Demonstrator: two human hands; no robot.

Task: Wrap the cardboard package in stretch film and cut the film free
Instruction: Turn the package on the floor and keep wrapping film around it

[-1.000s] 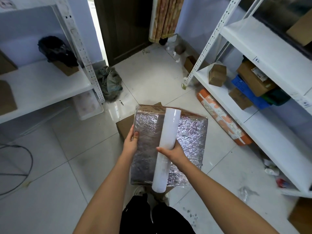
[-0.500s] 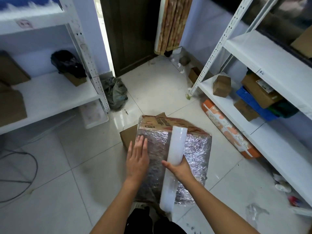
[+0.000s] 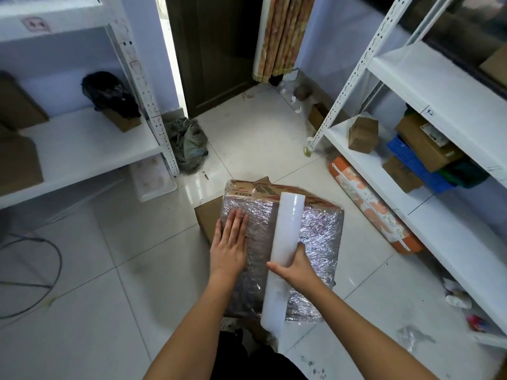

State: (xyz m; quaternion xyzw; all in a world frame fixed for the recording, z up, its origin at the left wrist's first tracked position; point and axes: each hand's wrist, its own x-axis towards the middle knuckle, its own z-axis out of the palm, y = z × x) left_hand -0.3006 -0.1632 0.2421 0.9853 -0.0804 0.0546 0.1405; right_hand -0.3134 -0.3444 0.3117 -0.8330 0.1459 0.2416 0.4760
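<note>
Pictured from above in a storeroom: white shelving (image 3: 428,78) at right, lower tier stocked with brown cartons (image 3: 363,134), a blue crate (image 3: 408,157) and a dark green item beside it. Shelving at left (image 3: 82,144) held a black bag (image 3: 109,96) atop a small carton, plus two more cartons at the frame's edge. Seen on the tiled floor (image 3: 109,270): a grey sack (image 3: 186,144), a patterned orange roll (image 3: 373,204) and a dark cable (image 3: 41,270).

Centre frame, the cardboard package (image 3: 315,231), held in front of the body over a plain carton (image 3: 210,220) on the floor, near face sheathed in crinkled stretch film, printed far edge uncovered. Left hand (image 3: 229,245) laid flat on the film near the package's left edge, fingers (image 3: 236,220) straight and together, pointing away. Right hand (image 3: 297,267) gripped the white film roll (image 3: 282,256) about midway, thumb across its front, the other fingers curled behind. Roll lay lengthwise over the wrapped face, tip past the far edge, lower end overhanging the near edge.
</note>
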